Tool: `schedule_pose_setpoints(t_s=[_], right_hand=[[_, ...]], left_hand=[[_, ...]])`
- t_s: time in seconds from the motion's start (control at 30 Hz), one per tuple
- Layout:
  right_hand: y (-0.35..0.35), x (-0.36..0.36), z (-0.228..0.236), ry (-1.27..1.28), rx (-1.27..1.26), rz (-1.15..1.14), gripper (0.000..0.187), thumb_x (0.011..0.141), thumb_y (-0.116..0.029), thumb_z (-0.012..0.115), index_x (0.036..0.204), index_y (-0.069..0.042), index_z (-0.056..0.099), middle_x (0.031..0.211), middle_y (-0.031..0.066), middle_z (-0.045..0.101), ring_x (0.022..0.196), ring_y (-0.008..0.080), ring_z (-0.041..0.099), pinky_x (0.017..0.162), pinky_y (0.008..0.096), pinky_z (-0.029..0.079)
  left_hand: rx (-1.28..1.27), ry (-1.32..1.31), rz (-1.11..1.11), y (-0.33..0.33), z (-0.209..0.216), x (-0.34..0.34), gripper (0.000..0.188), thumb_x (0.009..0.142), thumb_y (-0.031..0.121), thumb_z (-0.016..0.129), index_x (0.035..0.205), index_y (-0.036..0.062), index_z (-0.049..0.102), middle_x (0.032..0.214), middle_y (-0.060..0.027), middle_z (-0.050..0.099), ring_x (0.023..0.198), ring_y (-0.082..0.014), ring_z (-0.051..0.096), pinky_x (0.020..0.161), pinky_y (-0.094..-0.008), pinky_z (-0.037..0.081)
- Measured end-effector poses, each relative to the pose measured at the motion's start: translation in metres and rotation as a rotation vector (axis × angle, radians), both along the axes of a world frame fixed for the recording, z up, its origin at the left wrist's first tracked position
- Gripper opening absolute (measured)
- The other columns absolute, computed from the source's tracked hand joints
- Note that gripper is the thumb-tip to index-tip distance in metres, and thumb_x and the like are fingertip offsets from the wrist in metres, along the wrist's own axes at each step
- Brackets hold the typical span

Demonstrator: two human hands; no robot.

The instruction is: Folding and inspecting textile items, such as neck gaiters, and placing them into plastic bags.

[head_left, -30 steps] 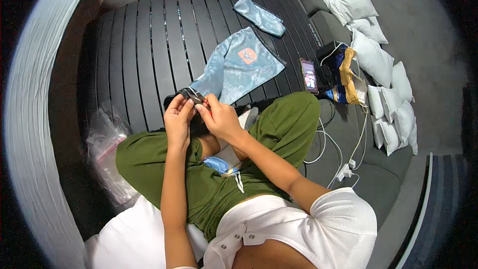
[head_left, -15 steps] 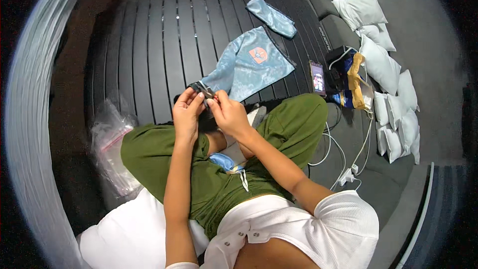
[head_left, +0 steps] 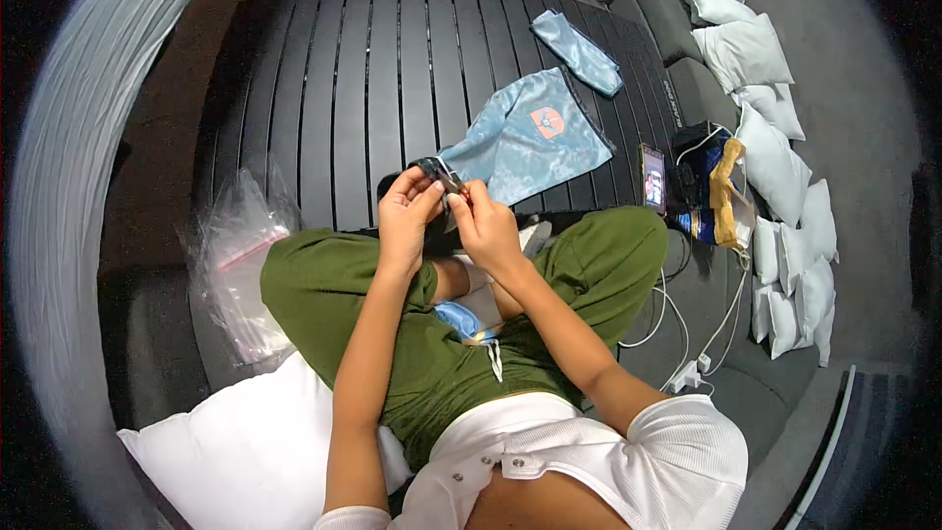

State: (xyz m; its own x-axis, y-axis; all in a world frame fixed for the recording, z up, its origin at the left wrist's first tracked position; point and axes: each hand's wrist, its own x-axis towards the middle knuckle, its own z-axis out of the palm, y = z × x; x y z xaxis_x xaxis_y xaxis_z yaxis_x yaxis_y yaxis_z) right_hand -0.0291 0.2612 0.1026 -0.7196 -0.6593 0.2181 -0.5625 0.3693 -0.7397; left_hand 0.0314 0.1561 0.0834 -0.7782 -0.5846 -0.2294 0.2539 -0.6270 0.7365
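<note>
A light blue mottled garment (head_left: 520,152) with an orange patch lies spread on the dark slatted table, its narrow end reaching my fingers. My left hand (head_left: 404,221) is closed, pinching the black cuff (head_left: 429,168) at that end. Close beside it, my right hand (head_left: 489,234) pinches a small dark metal tool (head_left: 451,179); a speck of red shows by its fingers. The tool's tip is against or very near the cuff, and its exact kind is too small to tell. Farther back lies a folded light blue cloth (head_left: 579,54).
Clear plastic bags (head_left: 240,275) lie by my left knee, with a white pillow (head_left: 250,432) behind. Right of the table (head_left: 334,88) are a phone (head_left: 653,179), a blue and yellow bag (head_left: 728,201), white cables (head_left: 684,375) and several white cushions (head_left: 775,162).
The whole view has shifted, so everything sits farther right in the picture. Both hands keep their pinch at the cuff, with only slight finger movement.
</note>
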Motion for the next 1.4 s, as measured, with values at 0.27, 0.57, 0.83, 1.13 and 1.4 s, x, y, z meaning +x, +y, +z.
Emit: schedule_pose_setpoints(t_s=[0.27,0.57,0.83,1.13,1.4], right_hand=[[-0.001,0.001,0.002,-0.002,-0.013,0.013,0.018,0.087,-0.019,0.047,0.082,-0.002,0.044,0.054,0.0162,0.049,0.05,0.0329,0.054,0.043,0.0374,0.038],[-0.004,0.004,0.003,0.027,-0.056,0.021,0.018,0.087,-0.018,0.047,0.079,-0.002,0.044,0.053,0.016,0.048,0.047,0.0328,0.053,0.042,0.037,0.037],[-0.004,0.006,0.001,0.039,-0.05,-0.013,0.02,0.088,-0.019,0.047,0.077,-0.002,0.042,0.051,0.0155,0.046,0.045,0.0326,0.051,0.041,0.0365,0.035],[-0.005,0.005,0.004,-0.044,-0.004,-0.006,0.021,0.088,-0.023,0.046,0.082,-0.003,0.044,0.059,0.0182,0.054,0.056,0.038,0.055,0.046,0.0422,0.041],[-0.009,0.006,0.008,-0.05,-0.047,0.005,0.022,0.088,-0.023,0.046,0.079,-0.003,0.041,0.057,0.0183,0.053,0.054,0.0384,0.054,0.045,0.0427,0.039]], left_hand=[[0.028,0.002,0.053,0.001,0.003,0.0,0.021,0.08,0.001,0.058,0.101,0.0014,0.053,0.089,-0.0009,0.059,0.069,-0.0019,0.053,0.055,-0.0135,0.042],[0.0,0.055,0.051,0.0,0.008,0.003,0.025,0.081,0.002,0.056,0.106,0.0006,0.052,0.094,-0.0025,0.058,0.077,-0.0042,0.055,0.061,-0.0141,0.044],[0.001,0.01,0.06,0.002,0.006,0.002,0.023,0.081,0.002,0.057,0.103,0.0029,0.053,0.09,-0.0004,0.058,0.073,-0.0034,0.054,0.058,-0.0145,0.044],[-0.011,0.022,0.085,0.004,0.005,0.0,0.024,0.08,0.0,0.057,0.104,0.0022,0.052,0.09,-0.0024,0.058,0.07,-0.0043,0.054,0.057,-0.0155,0.044],[-0.017,0.051,0.074,0.004,-0.001,0.002,0.03,0.08,-0.002,0.056,0.109,-0.0011,0.049,0.097,-0.0053,0.058,0.082,-0.0087,0.056,0.069,-0.0202,0.048]])
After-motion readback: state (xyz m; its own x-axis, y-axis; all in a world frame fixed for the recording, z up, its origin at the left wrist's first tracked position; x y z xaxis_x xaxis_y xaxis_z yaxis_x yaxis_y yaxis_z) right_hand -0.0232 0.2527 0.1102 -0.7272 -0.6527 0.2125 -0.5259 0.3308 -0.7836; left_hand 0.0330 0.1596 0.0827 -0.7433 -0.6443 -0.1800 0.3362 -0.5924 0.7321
